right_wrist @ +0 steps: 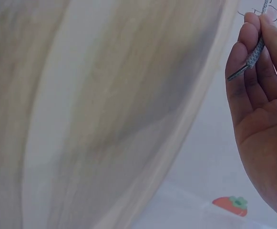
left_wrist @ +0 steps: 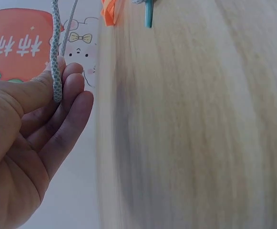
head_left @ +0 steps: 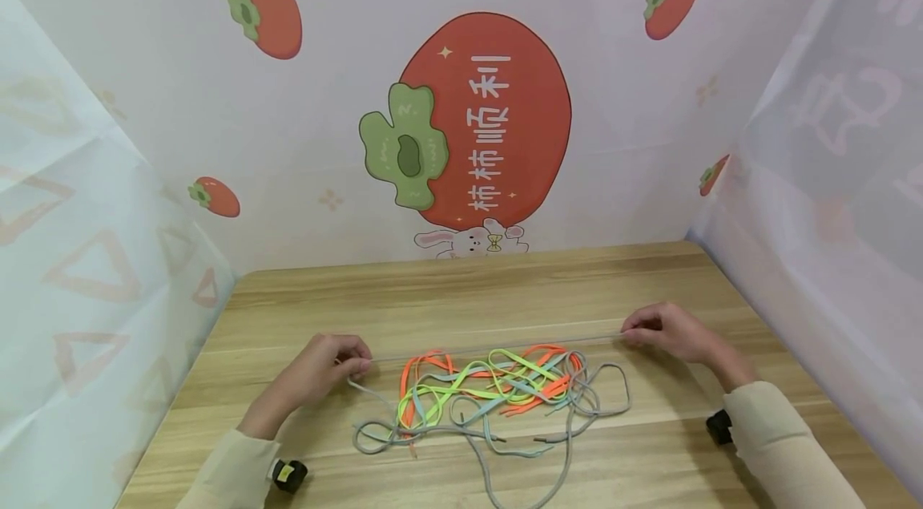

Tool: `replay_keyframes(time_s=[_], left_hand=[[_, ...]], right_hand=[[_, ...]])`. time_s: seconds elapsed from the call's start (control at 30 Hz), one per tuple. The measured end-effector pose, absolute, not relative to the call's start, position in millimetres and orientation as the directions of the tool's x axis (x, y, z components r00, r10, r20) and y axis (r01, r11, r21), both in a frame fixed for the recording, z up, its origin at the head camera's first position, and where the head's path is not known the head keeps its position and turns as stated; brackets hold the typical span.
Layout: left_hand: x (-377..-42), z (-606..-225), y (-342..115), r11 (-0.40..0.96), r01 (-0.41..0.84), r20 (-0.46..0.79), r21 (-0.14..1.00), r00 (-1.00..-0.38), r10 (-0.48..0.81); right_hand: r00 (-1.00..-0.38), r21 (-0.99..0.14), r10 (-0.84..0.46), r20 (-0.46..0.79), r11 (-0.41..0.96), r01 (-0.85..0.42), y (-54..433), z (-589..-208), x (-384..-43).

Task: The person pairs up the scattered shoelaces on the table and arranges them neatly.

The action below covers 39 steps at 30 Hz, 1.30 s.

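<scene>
A grey shoelace (head_left: 497, 348) is stretched nearly straight between my two hands, behind a loose heap of laces. My left hand (head_left: 324, 369) pinches it between thumb and fingers, and from there a slack length runs back down toward the heap. In the left wrist view the round patterned cord (left_wrist: 56, 57) bends at the fingertips of the left hand (left_wrist: 47, 109). My right hand (head_left: 671, 333) pinches the other end. The dark tip (right_wrist: 238, 72) of that end sticks out below the thumb of the right hand (right_wrist: 264, 90).
Flat neon yellow laces (head_left: 433, 389), orange laces (head_left: 555, 389) and pale blue laces (head_left: 476, 413) lie tangled on the wooden table (head_left: 346, 296). More grey cord (head_left: 566, 461) loops toward the front. Printed white curtains (head_left: 324, 132) stand behind and at both sides.
</scene>
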<state>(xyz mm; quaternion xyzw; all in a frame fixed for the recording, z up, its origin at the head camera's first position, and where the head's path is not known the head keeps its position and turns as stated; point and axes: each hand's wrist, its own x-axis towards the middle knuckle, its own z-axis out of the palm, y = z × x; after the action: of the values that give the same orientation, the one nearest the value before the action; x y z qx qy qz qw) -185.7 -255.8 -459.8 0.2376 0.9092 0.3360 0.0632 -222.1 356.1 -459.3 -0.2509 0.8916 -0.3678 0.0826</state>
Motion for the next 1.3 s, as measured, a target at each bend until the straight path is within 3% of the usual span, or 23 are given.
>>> replay_keyframes(time_s=[1.1, 1.3], left_hand=[[-168, -454, -307, 0.653, 0.438, 0.016, 0.617, -0.837, 0.547], [-164, -451, -324, 0.654, 0.478, 0.068, 0.587, -0.834, 0.548]], right_hand=[[-0.903, -0.608, -0.419, 0.096, 0.694, -0.387, 381, -461, -228], [-0.918, -0.583, -0.384, 0.1, 0.725, -0.367, 385, -459, -228]])
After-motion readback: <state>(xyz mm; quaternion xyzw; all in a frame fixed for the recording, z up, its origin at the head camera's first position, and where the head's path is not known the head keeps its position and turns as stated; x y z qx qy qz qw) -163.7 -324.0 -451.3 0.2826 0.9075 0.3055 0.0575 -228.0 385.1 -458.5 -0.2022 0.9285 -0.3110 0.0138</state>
